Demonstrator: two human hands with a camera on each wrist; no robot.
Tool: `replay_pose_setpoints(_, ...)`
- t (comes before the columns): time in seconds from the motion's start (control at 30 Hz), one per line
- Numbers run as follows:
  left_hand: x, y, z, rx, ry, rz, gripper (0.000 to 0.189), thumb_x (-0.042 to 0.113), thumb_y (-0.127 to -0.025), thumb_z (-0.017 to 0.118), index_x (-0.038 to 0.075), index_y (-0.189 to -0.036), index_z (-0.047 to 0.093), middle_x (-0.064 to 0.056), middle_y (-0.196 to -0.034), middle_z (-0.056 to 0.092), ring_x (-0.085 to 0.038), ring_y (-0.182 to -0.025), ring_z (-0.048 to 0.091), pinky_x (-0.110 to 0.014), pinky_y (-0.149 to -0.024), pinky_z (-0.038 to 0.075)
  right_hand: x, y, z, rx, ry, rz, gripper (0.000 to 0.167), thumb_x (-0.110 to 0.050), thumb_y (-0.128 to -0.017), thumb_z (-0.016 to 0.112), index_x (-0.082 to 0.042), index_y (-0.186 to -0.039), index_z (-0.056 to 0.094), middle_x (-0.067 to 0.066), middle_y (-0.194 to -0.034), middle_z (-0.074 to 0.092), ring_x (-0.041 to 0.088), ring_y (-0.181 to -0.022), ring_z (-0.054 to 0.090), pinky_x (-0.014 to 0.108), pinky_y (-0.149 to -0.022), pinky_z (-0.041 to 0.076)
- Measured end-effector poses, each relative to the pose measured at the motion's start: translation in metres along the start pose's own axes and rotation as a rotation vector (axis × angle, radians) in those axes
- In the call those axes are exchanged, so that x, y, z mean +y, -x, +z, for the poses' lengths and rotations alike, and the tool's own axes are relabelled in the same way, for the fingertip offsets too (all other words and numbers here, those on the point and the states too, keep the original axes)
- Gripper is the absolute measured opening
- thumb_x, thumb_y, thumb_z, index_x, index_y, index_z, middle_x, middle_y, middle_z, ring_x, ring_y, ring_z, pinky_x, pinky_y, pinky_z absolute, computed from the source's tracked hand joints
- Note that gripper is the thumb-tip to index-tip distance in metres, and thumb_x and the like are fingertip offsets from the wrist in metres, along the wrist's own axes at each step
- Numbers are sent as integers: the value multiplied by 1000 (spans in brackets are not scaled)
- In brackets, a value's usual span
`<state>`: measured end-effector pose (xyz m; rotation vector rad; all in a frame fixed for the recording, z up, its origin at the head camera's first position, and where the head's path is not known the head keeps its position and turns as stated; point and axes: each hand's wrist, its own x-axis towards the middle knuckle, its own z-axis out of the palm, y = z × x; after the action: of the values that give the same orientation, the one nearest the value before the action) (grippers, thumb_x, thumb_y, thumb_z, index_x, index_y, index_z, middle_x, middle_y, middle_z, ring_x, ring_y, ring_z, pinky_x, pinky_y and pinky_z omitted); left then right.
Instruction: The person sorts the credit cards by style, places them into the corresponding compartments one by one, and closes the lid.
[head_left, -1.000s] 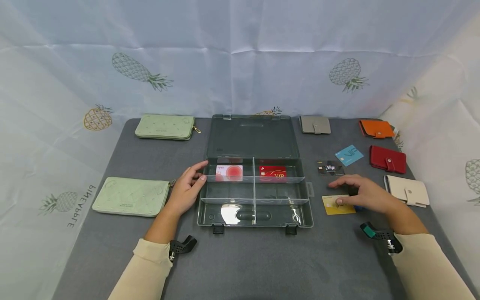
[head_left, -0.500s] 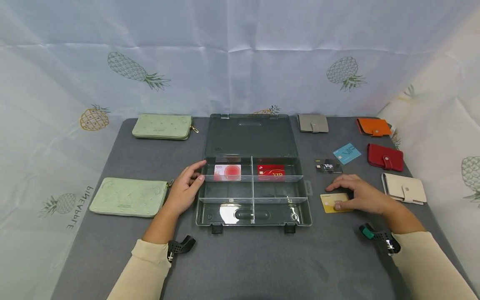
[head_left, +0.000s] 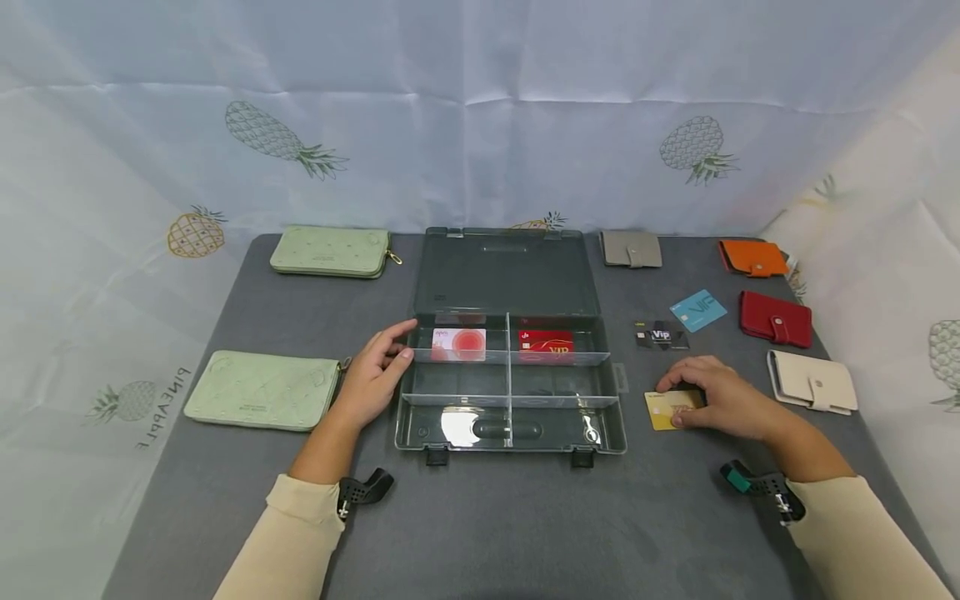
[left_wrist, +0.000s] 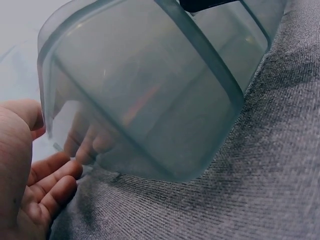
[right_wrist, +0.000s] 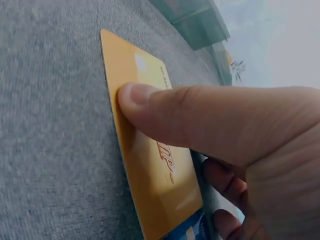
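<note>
My right hand (head_left: 723,402) has its thumb on the face of a gold VIP card (right_wrist: 172,197), with the index fingertip at the card's far edge. Part of a blue card (right_wrist: 187,229) shows at the gold card's end in the right wrist view; the hand hides it from the head camera. My left hand (head_left: 373,377) rests against the left wall of a clear, lidded compartment box (head_left: 457,381), fingers loosely bent. Inside the box's back row lie a pink card (head_left: 459,344) on the left and a red VIP card (head_left: 546,342) on the right.
A black VIP card (head_left: 662,335) and a light blue card (head_left: 698,311) lie right of the box. Grey (head_left: 631,249), orange (head_left: 752,258), red (head_left: 776,318) and cream card holders (head_left: 812,381) sit along that side. Two green wallets (head_left: 330,252) lie at left.
My right index finger has drawn in to the gold card's far edge, and the thumb lies further over its face. My left hand has stayed at the box.
</note>
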<state>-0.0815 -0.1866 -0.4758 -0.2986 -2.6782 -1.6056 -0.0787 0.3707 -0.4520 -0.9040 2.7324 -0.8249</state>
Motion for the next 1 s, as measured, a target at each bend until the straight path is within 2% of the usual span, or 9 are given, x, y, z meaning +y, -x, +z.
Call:
replay_pose_setpoints(0.27,2,-3,1,-7,2,-5,47,23,-112,58,18,-158,53,-11,-151,56,-31,-118,63,-52,-95,50,-12,-3,-9,-102,-16,172,39,-14,-82,94,-25,-109,69,-11,-106,64,14,-101,47,37,-83,42)
replay_pose_setpoints(0.33,2,-3,1,-9,1,-10,47,23,-112,58,18,-158,53,-11,-151,56,-31,-118,63,-52,-95,50,-14,-5,-12,-114,-10,167,35,-13,-85,91,-25,-108,68,-11,-105,62,13,-99,49,35,-82,46)
replay_pose_setpoints(0.43,0,-2,1,-8,-2,-15,47,23,-112,58,18,-159,53,-11,-150,57,-30,-118,63,-51,-95,50,-17,-10,-14,-111,-10,116,28,-9,-91,85,-25,-107,68,-14,-101,61,9,-95,51,31,-80,48)
replay_pose_setpoints(0.53,-2,-2,0,-6,-10,-13,47,23,-112,57,18,-159,53,-11,-150,57,-30,-118,62,-50,-95,50,-19,-16,-18,-142,-73,82,21,-6,-97,78,-22,-106,68,-14,-97,62,6,-89,54,28,-75,50)
replay_pose_setpoints(0.7,-1,-3,-1,-7,-3,-6,47,23,-112,57,18,-159,53,-11,-151,56,-29,-118,62,-50,-95,49,-25,-26,-32,-278,-224,172,9,-8,-103,72,-14,-108,68,-7,-95,65,11,-86,60,28,-73,53)
replay_pose_setpoints(0.77,-1,-2,0,-7,1,-6,47,23,-112,57,18,-159,52,-12,-150,57,-29,-117,62,-50,-94,49,-28,-29,-38,-305,-241,202,8,-9,-103,71,-14,-108,68,-5,-96,65,12,-88,61,28,-75,54)
replay_pose_setpoints(1.0,-4,1,2,-3,-12,-7,47,23,-112,56,18,-159,52,-12,-150,56,-29,-117,62,-48,-94,50,-38,-46,-58,-289,-274,140,9,-9,-103,71,-16,-107,67,-3,-95,65,16,-88,62,29,-75,54)
